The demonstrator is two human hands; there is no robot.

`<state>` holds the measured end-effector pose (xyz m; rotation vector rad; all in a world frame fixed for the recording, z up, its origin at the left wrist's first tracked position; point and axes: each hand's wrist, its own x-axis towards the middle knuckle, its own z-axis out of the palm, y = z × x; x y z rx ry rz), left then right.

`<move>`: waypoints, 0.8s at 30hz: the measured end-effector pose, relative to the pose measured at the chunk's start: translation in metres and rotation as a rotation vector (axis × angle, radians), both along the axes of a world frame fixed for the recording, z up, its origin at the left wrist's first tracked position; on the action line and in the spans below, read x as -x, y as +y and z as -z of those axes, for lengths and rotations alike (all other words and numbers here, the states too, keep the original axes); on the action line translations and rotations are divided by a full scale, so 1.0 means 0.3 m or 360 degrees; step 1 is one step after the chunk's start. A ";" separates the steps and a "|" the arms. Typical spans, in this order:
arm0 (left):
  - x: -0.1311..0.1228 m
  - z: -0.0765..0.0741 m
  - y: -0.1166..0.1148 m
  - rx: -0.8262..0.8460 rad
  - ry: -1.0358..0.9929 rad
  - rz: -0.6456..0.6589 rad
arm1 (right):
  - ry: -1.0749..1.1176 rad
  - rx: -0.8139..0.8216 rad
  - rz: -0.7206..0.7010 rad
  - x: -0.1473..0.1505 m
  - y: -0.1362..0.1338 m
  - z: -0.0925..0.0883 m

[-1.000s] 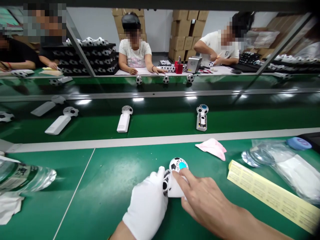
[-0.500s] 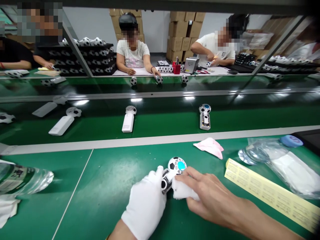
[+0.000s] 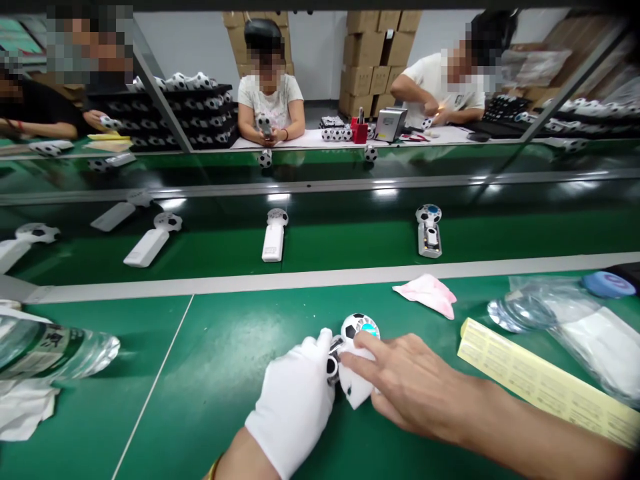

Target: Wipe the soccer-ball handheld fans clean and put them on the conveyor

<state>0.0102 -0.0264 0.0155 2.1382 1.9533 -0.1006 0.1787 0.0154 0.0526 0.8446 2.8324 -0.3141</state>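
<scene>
My left hand (image 3: 295, 393), in a white glove, is closed around the handle of a soccer-ball-headed handheld device (image 3: 352, 327). Its ball has a blue round patch, and part of the dark handle face with a round white-and-black piece shows between my hands. My bare right hand (image 3: 410, 380) grips a folded white cloth (image 3: 356, 387), pressing it with the fingertips against the device just below the ball. The lower handle is hidden by the glove and cloth. A pink-and-white cloth (image 3: 429, 295) lies beyond my right hand.
Similar devices, one being a white one (image 3: 273, 241), lie on the green conveyor (image 3: 345, 240) ahead. A yellow label sheet (image 3: 540, 383), clear plastic bag (image 3: 600, 347) and bottle (image 3: 520, 310) sit to the right. Another bottle (image 3: 55, 350) lies left. People work opposite, beside stacked trays (image 3: 170, 120).
My right fingers and the cloth have shifted over the device, covering part of the blue patch. Opposite, a person has picked up a device from the belt. The view has shifted slightly left.
</scene>
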 end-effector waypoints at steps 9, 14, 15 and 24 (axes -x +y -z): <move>-0.004 -0.017 0.021 0.0023 -0.0057 0.0042 | -0.0071 -0.0026 -0.0032 -0.072 0.059 -0.051; 0.000 -0.017 0.023 0.0052 -0.0068 0.0038 | 0.0002 -0.0065 -0.0194 -0.032 0.068 -0.035; 0.000 -0.017 0.022 0.0044 -0.0059 0.0044 | 0.0002 -0.0099 -0.0216 -0.022 0.070 -0.027; -0.001 -0.020 0.025 -0.0065 -0.0004 0.0055 | -0.0081 -0.0286 -0.0177 -0.067 0.065 -0.026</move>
